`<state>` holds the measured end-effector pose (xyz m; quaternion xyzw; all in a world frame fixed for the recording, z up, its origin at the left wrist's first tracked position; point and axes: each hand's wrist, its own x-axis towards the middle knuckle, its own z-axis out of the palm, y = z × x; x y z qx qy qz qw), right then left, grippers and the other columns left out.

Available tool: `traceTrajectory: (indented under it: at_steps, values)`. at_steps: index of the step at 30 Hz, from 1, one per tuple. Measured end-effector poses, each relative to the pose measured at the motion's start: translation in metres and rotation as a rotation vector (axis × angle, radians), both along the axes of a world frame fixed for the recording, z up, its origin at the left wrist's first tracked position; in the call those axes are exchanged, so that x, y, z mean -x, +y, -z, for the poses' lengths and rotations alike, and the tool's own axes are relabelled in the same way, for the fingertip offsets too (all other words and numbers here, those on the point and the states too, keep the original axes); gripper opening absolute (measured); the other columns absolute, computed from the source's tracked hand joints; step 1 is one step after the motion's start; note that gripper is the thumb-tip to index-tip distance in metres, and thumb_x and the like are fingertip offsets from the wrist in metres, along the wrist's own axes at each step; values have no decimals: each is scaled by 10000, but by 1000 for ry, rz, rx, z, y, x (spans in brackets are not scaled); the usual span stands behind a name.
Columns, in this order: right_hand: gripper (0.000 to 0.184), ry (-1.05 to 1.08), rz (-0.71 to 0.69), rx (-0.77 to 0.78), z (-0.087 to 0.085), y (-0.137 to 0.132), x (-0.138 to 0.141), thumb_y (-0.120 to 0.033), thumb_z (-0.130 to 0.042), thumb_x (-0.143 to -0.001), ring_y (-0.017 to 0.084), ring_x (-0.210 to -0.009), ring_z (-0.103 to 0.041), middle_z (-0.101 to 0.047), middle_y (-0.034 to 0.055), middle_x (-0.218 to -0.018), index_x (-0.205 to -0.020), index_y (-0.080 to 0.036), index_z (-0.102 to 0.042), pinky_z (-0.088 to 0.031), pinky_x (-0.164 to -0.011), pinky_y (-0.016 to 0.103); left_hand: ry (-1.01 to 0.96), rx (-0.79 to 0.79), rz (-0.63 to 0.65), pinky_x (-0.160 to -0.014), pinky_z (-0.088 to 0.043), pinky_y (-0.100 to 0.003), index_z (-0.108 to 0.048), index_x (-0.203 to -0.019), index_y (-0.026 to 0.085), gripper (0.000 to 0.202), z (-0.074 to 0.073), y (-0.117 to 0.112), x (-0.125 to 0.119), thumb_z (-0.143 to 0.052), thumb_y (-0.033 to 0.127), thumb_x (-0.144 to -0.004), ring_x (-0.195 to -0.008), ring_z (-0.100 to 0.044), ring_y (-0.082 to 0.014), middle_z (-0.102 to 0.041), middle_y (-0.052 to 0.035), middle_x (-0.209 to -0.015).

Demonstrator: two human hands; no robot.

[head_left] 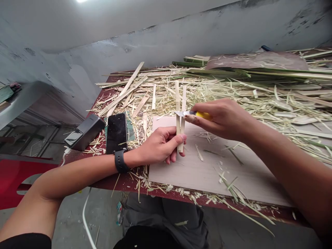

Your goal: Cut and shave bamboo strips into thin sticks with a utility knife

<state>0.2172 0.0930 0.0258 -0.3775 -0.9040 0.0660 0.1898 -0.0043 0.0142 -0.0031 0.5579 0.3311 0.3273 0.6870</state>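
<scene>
My left hand [166, 143] pinches two pale bamboo strips [177, 100] near their lower ends. The strips stand nearly upright side by side, slightly apart at the top. In my right hand [220, 117] is a utility knife [202, 114] with a yellow handle, gripped between thumb and fingers. Its blade points left and lies across the strips a little above my left thumb; whether it cuts into them I cannot tell. Beneath both hands lies a pale board [202, 173] with a few shavings on it.
Bamboo shavings and loose strips [212, 91] cover much of the red table. A black phone [116, 133] and a dark grey box-shaped device [85, 132] lie at the left. Green bamboo lengths [259, 74] are stacked at the back by the wall. A white cable [86, 214] hangs below the table.
</scene>
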Motion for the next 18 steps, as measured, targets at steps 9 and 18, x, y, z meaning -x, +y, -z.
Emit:
traceTrajectory:
  at_steps: [9, 18]
  values:
    - [567, -14, 90, -106, 3, 0, 0, -701, -427, -1014, 184, -575, -467, -603, 58, -642, -763, -237, -636, -282, -571, 346, 25, 47, -15, -369, -448, -127, -541, -892, 171, 205, -5, 1, 0, -528, 279, -1066, -421, -565, -29, -670, 36, -702]
    - [577, -6, 126, -145, 3, 0, -1, -713, -446, -1013, 200, -587, -526, -646, 69, -670, -773, -255, -703, -280, -585, 359, 30, 73, -19, -376, -445, -129, -545, -889, 171, 208, -7, 3, 0, -521, 267, -1071, -421, -564, -28, -673, 40, -700]
